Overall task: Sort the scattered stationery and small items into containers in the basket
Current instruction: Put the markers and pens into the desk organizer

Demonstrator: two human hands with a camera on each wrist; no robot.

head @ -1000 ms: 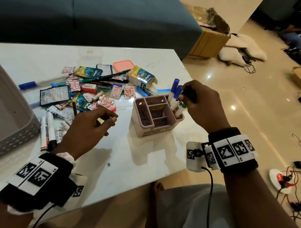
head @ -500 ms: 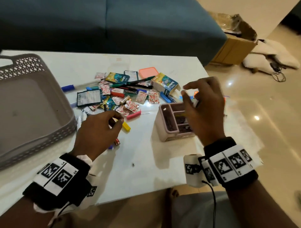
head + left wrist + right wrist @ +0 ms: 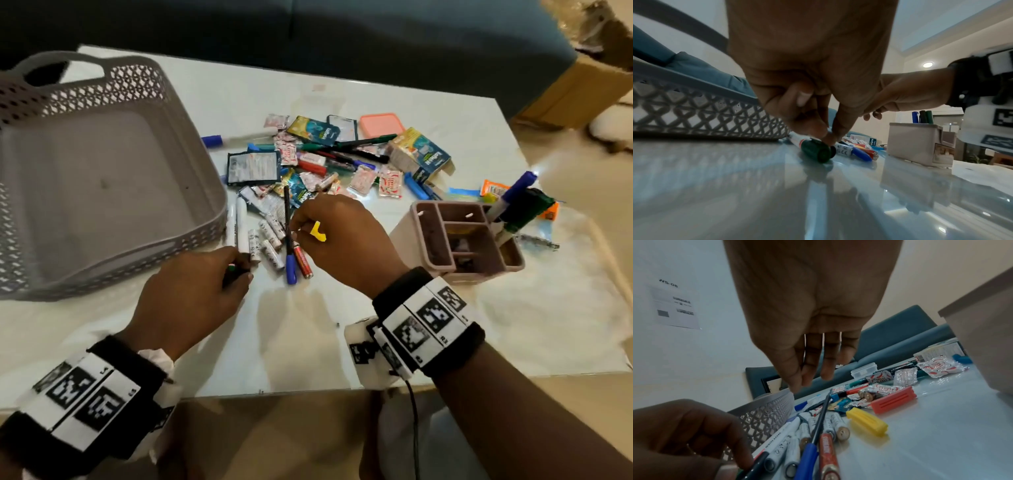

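My left hand pinches the green cap end of a white-board marker that lies on the table beside the grey basket. My right hand hovers over the pile with fingers hanging relaxed and holds nothing, as the right wrist view shows. A yellow clip lies just under it. Several white batteries, a blue pen and a red battery lie between my hands. The pink organiser stands to the right with markers upright in it.
Sachets, pens, a small carton and an orange lid are scattered behind the hands. The basket holds nothing that I can see. A dark sofa runs behind the table. The table's near edge is close to my wrists.
My right hand left the organiser and came left over the pile. My left hand moved toward the basket and took hold of the green marker. The view swung left, showing more basket.
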